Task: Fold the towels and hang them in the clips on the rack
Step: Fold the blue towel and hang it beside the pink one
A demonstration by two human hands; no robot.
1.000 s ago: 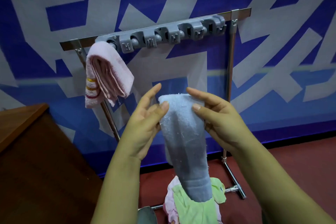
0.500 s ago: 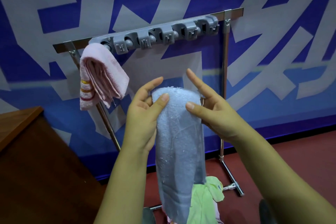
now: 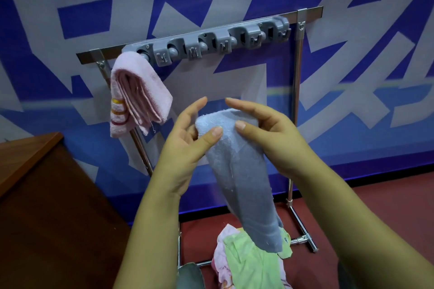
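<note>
A folded light blue towel [image 3: 244, 176] hangs down between my hands, below the rack. My left hand [image 3: 185, 145] pinches its top left corner with thumb and fingers. My right hand [image 3: 267, 138] pinches the top right part, thumb in front and fingers behind. The grey clip rail [image 3: 211, 42] runs along the metal rack's top bar [image 3: 307, 13]. A folded pink towel [image 3: 136, 91] hangs from the leftmost clip; the other clips hold nothing.
A pile of green and pink towels [image 3: 249, 263] lies on the red floor by the rack's foot [image 3: 305, 239]. A brown wooden cabinet [image 3: 42, 195] stands at the left. A blue and grey patterned wall is behind the rack.
My hands have brought the top of the blue towel closer together, narrowing it, and the towel's lower end has swung to the right. The view has shifted slightly.
</note>
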